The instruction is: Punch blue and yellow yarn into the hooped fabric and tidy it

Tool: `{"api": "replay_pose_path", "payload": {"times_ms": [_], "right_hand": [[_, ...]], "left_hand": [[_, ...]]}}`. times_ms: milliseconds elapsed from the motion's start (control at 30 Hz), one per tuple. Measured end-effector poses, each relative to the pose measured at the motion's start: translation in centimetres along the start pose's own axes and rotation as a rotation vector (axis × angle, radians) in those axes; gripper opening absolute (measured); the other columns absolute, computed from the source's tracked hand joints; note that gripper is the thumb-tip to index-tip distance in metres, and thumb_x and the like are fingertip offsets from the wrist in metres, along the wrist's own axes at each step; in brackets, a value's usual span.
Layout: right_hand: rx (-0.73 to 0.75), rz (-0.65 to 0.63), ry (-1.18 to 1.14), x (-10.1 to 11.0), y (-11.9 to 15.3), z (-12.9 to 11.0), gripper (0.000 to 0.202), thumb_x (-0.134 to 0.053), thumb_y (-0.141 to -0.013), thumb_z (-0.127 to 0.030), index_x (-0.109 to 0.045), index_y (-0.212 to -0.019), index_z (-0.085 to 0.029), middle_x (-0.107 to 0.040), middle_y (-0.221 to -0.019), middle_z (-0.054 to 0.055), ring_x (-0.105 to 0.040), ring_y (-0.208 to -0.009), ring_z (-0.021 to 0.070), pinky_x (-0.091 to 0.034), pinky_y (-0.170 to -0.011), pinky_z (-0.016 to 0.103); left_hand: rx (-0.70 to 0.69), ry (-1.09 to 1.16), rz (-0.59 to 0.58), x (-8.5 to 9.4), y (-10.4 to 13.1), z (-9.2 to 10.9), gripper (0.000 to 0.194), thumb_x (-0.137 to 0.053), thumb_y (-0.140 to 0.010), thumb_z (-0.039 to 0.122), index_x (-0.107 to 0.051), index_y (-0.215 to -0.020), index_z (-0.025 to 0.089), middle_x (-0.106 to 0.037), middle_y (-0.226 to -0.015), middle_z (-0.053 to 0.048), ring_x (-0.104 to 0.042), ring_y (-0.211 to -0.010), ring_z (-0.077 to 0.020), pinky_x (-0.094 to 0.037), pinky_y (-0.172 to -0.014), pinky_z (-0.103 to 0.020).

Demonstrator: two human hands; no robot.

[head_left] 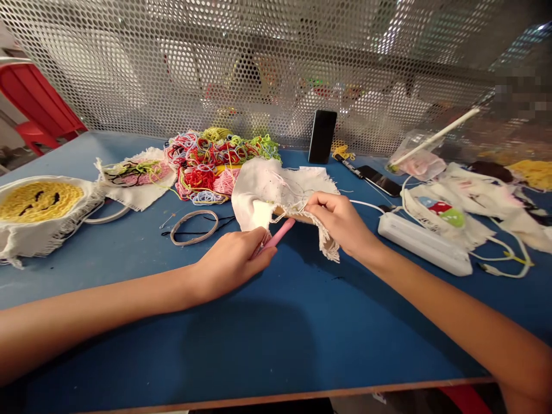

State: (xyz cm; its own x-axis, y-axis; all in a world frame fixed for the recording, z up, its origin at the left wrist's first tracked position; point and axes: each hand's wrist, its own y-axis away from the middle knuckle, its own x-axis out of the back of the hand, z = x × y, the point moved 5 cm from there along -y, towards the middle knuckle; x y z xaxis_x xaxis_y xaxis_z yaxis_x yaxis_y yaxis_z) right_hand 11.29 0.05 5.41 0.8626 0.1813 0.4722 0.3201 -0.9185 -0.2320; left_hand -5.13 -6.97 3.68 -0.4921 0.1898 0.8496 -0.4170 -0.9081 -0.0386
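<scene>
One rumpled cream cloth (263,181) is hanging over the blue table (259,345), its long axis running left to right, frayed fringe (330,248) pointing down. I'm gripping a pink stick (282,232) with the left hand (235,259), pinching the cloth's near edge with the right hand (340,221).

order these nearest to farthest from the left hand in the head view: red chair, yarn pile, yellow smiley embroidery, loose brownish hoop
From the left hand:
1. Loose brownish hoop: just beyond, slightly left
2. Yarn pile: farther back
3. Yellow smiley embroidery: far left
4. Red chair: back left corner
</scene>
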Motion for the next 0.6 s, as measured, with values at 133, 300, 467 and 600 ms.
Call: {"api": "replay_pose_path", "payload": {"times_ms": [133, 300, 467, 600], "right_hand": [[0.012, 0.104, 0.032, -0.1, 0.3, 0.0, 0.021, -0.047, -0.07, -0.013, -0.039, -0.05, -0.017, -0.036, -0.049, -0.006, -0.031, -0.047, 0.0051, -0.023, -0.045, 0.022], [0.013, 0.207, -0.03, -0.2, 0.5, 0.4, 0.021, -0.045, -0.07, -0.013, -0.038, -0.05, -0.017, -0.036, -0.051, -0.005, -0.032, -0.047, 0.0054, -0.024, -0.046, 0.022], [0.036, 0.298, -0.066, 0.4, 0.6, 1.5, 0.021, -0.044, -0.071, -0.013, -0.038, -0.052, -0.018, -0.031, -0.047, -0.006, -0.029, -0.044, 0.0056, -0.021, -0.043, 0.023], [0.055, 0.323, -0.102, 0.4, 0.9, 2.2, 0.022, -0.044, -0.073, -0.014, -0.038, -0.053, -0.018, -0.03, -0.049, -0.006, -0.029, -0.046, 0.0061, -0.022, -0.044, 0.022]], "left_hand": [[0.035, -0.038, -0.003, 0.4, -0.1, 0.2, 0.02, -0.041, -0.083, 0.03, -0.04, -0.067, 0.019, -0.039, -0.053, 0.005, -0.031, -0.046, -0.0075, -0.022, -0.047, -0.02], [-0.041, -0.166, -0.017, 1.1, 0.0, 0.6, 0.027, -0.041, -0.084, 0.038, -0.046, -0.068, 0.018, -0.049, -0.058, 0.004, -0.04, -0.049, -0.008, -0.025, -0.049, -0.021], [0.011, -0.305, 0.218, 5.2, -2.3, -2.8, 0.028, -0.037, -0.087, 0.04, -0.056, -0.091, 0.019, -0.06, -0.075, 0.001, -0.051, -0.06, -0.0099, -0.032, -0.055, -0.021], [0.107, -0.544, 0.322, 8.8, -6.6, -7.6, 0.034, -0.026, -0.089, 0.02, -0.049, -0.114, 0.016, -0.061, -0.094, -0.004, -0.055, -0.079, -0.0138, -0.039, -0.066, -0.024]]}}
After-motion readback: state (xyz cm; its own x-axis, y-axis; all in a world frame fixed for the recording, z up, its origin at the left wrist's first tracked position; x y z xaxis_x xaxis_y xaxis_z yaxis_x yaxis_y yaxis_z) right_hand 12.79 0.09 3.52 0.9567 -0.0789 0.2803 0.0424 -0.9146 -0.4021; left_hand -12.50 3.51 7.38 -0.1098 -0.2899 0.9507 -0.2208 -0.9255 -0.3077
